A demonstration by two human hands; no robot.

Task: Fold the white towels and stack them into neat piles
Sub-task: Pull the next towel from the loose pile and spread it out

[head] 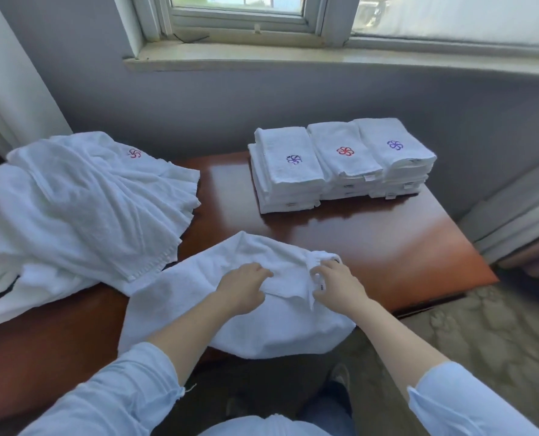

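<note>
A white towel (246,325) lies partly folded at the near edge of the brown table (387,247), with its front hanging over the edge. My left hand (243,286) grips a fold near the towel's middle. My right hand (337,283) pinches the towel's right corner, where a small label shows. A heap of unfolded white towels (79,209) covers the table's left side. At the back right stand three piles of folded towels (340,165) side by side, each topped with a pinwheel logo in purple or red.
A grey wall and a window sill (293,58) run behind the table. A white curtain (6,89) hangs at the far left. Patterned carpet (482,341) lies to the right, beyond the table's edge. Bare tabletop shows between the piles and my hands.
</note>
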